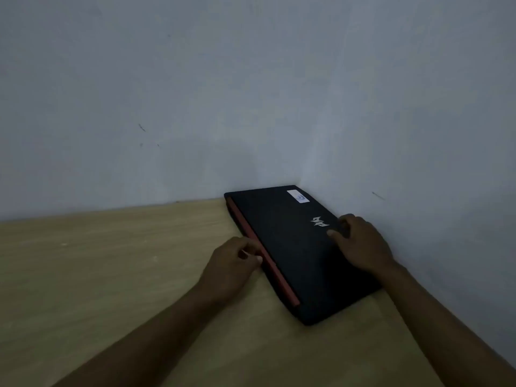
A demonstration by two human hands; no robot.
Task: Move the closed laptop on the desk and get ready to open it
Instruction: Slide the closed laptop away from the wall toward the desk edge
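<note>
A closed black laptop [290,247] with a red strip along its left edge, a silver logo and a white sticker lies flat on the wooden desk [111,269], pushed into the wall corner. My left hand [234,263] is at the red left edge, fingers curled and touching it. Over on the lid's right side near the wall, my right hand [360,241] rests with its fingers bent over that edge. The lid is down.
Two pale grey walls [251,93] meet in a corner right behind the laptop; the right wall runs along the desk's right side. The light wood desk stretches to the left and toward me.
</note>
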